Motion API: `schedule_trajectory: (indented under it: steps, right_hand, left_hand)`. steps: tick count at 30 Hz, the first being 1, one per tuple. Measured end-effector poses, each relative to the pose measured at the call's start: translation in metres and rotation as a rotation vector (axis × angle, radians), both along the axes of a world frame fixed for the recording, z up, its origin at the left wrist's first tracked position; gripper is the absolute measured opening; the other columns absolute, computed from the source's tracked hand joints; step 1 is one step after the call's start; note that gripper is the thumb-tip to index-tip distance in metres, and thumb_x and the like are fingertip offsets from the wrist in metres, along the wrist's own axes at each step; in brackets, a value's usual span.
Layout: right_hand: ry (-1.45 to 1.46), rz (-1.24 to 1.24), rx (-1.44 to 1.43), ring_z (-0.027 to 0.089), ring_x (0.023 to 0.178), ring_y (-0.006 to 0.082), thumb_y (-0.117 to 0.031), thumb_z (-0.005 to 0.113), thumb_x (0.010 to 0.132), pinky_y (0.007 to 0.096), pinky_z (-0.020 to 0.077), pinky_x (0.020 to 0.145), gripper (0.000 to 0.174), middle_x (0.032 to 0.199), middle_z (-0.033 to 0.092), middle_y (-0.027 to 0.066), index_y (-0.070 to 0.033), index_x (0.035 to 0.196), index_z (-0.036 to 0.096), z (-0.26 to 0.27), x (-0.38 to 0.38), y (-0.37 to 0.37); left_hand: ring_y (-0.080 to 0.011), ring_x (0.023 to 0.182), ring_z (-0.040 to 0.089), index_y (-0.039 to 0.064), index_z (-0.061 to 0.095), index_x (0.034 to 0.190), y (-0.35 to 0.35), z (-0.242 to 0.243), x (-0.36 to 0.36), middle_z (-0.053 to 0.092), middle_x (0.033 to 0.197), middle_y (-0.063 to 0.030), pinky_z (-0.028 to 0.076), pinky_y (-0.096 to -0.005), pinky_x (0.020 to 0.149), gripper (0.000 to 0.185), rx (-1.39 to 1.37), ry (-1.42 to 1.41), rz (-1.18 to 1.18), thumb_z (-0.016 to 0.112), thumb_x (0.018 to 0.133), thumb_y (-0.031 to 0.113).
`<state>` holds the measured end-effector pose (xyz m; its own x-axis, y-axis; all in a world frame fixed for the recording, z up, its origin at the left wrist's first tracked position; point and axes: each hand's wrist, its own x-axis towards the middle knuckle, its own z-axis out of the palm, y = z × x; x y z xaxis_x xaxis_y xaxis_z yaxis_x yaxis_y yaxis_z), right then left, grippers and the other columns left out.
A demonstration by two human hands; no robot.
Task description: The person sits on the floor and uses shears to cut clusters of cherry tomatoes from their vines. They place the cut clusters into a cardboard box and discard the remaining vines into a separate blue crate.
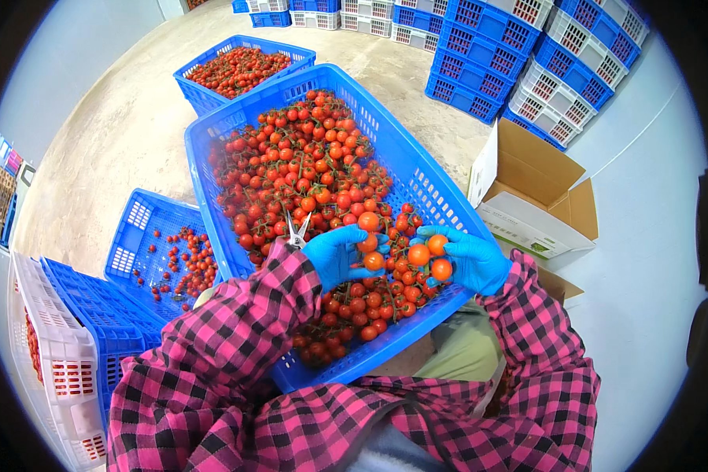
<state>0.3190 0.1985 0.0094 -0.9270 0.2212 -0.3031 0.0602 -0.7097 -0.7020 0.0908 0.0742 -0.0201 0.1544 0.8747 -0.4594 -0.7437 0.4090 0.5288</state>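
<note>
My left hand [339,256], in a blue glove, holds several orange-red cherry tomatoes [369,242] between thumb and fingers. Close beside it, my right hand [475,259], gloved alike, has 3 cherry tomatoes [430,256] against its fingers. Whether a stem joins the two groups I cannot tell. Both hands are over the near part of a large blue plastic crate [410,156] heaped with red cherry tomatoes [301,165], many on green stems. The open metal blades of snips [297,236] show behind my left wrist; their handles are hidden.
A second blue crate [197,97] of tomatoes stands beyond. At left, a blue crate [153,215] contains loose tomatoes, near a white crate [71,354]. An open cardboard box [531,212] sits at right by the wall. Stacked blue and white crates [484,53] stand farther back.
</note>
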Motion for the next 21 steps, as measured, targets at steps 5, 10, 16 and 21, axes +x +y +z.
schedule_trajectory:
  steps: [5,10,16,21]
  right_hand:
    - [-0.031,-0.057,0.056,0.053,0.103,0.0258,-0.017,0.053,0.085,0.0385,0.0498,0.077,0.045,0.117,0.05,0.0134,-0.001,0.125,0.04,0.008,-0.001,-0.017]
    - [-0.029,-0.121,0.073,0.054,0.101,0.0239,-0.019,0.054,0.085,0.0357,0.0502,0.076,0.044,0.117,0.051,0.0128,-0.001,0.124,0.042,0.001,-0.007,-0.023]
    - [-0.078,-0.259,0.152,0.056,0.096,0.0208,-0.022,0.054,0.086,0.0323,0.0498,0.069,0.042,0.11,0.055,0.0106,-0.001,0.121,0.045,-0.004,-0.017,-0.034]
    - [-0.095,-0.263,0.214,0.058,0.084,0.015,-0.036,0.045,0.089,0.0257,0.0466,0.056,0.044,0.097,0.059,0.0068,-0.001,0.115,0.05,0.002,-0.023,-0.044]
  left_hand:
    - [-0.0293,0.116,0.044,0.001,0.038,0.124,-0.021,0.0,0.015,0.042,0.128,-0.0146,0.04,-0.0511,0.094,0.049,0.038,-0.228,0.041,0.054,0.081,0.017]
    - [-0.0314,0.122,0.037,0.0,0.035,0.126,-0.028,0.0,0.02,0.036,0.133,-0.0157,0.035,-0.0542,0.098,0.05,0.076,-0.419,0.117,0.052,0.079,0.008]
    - [-0.0325,0.125,0.031,0.001,0.034,0.128,-0.032,-0.003,0.018,0.03,0.136,-0.0177,0.03,-0.0584,0.1,0.059,0.146,-0.485,0.169,0.05,0.071,0.005]
    - [-0.0324,0.126,0.03,0.001,0.033,0.129,-0.033,-0.001,0.018,0.029,0.137,-0.0185,0.026,-0.059,0.101,0.067,0.165,-0.651,0.217,0.052,0.066,0.01]
